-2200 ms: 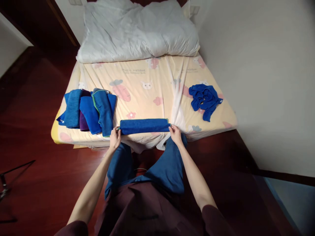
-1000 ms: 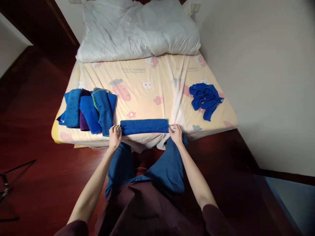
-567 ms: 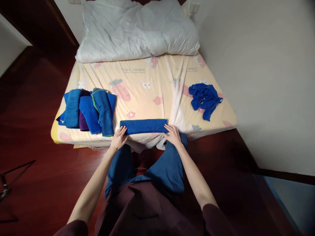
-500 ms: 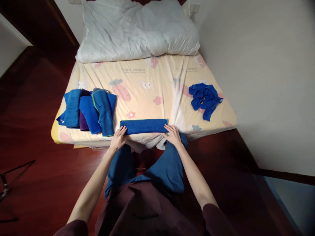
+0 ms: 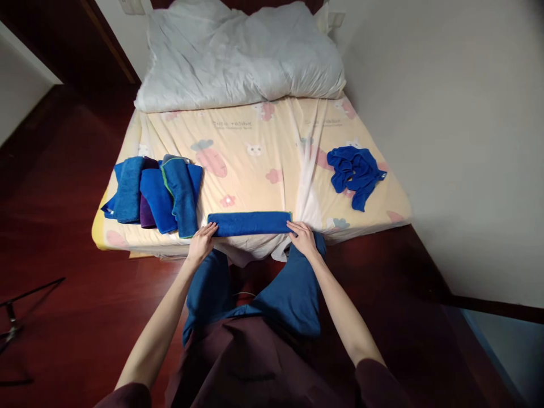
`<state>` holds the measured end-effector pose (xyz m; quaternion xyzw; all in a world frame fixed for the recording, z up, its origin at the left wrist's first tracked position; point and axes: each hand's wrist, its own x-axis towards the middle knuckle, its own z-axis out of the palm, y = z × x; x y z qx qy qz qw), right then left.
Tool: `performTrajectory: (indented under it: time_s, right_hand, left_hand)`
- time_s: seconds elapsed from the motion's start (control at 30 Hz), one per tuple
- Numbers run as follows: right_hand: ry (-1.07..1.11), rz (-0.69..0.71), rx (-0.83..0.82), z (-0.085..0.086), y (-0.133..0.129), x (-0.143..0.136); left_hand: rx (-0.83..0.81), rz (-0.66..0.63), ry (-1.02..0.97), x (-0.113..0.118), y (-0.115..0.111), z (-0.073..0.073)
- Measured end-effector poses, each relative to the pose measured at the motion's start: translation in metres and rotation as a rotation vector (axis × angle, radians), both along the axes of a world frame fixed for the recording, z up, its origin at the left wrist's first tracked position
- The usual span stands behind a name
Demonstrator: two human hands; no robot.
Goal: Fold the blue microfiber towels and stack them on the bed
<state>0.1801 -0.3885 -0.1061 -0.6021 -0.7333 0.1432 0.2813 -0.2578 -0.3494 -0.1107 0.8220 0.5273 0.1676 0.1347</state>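
We see a long folded blue towel (image 5: 253,223) lying flat along the near edge of a bed (image 5: 250,184), between our left hand (image 5: 202,241) and right hand (image 5: 303,237), fingers lightly spread on its ends. Just beside our left hand, a group of folded towels (image 5: 159,192) overlaps; a crumpled blue cloth (image 5: 356,173) lies well apart, right. A pale quilt (image 5: 244,59) covers the far end.
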Motion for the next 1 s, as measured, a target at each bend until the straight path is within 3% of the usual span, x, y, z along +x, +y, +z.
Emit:
performTrajectory:
  time_s: [0.17,0.37,0.63,1.0]
  right_hand:
    - [0.065,0.014,-0.059,0.002,-0.003,0.003]
    - [0.203,-0.049,-0.082,-0.003,0.007,0.005]
    - [0.196,-0.243,-0.142,-0.016,0.016,0.005]
    - [0.280,-0.368,-0.155,-0.019,0.025,0.002]
  left_hand:
    - [-0.051,-0.001,-0.051,-0.005,-0.005,0.003]
    - [-0.122,0.052,-0.164,-0.006,0.006,0.005]
    - [-0.184,0.295,-0.378,-0.002,0.012,0.014]
    - [-0.207,0.526,-0.349,0.014,0.024,0.011]
